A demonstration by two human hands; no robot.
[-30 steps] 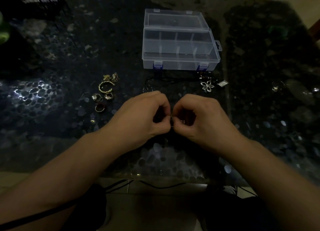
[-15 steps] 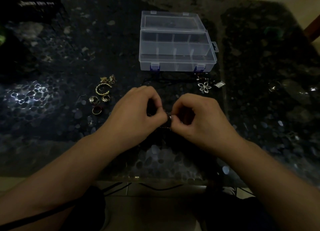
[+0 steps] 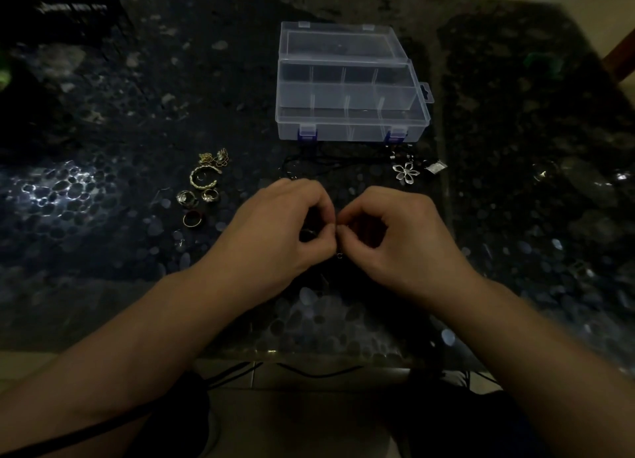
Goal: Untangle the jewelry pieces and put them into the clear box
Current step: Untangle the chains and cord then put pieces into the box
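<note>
My left hand (image 3: 285, 231) and right hand (image 3: 395, 234) meet fingertip to fingertip, both pinching a small dark jewelry piece (image 3: 338, 248), too dim to ID; tiny clasp shows just below the thumbs. Best approach imo: keep pinch light, tease apart w/ small pulls, no yanking. Gold rings + chain (image 3: 202, 186) lie left, flower pendant (image 3: 406, 173) right. Clear box (image 3: 350, 114) sits open beyond, compartments look empty.
</note>
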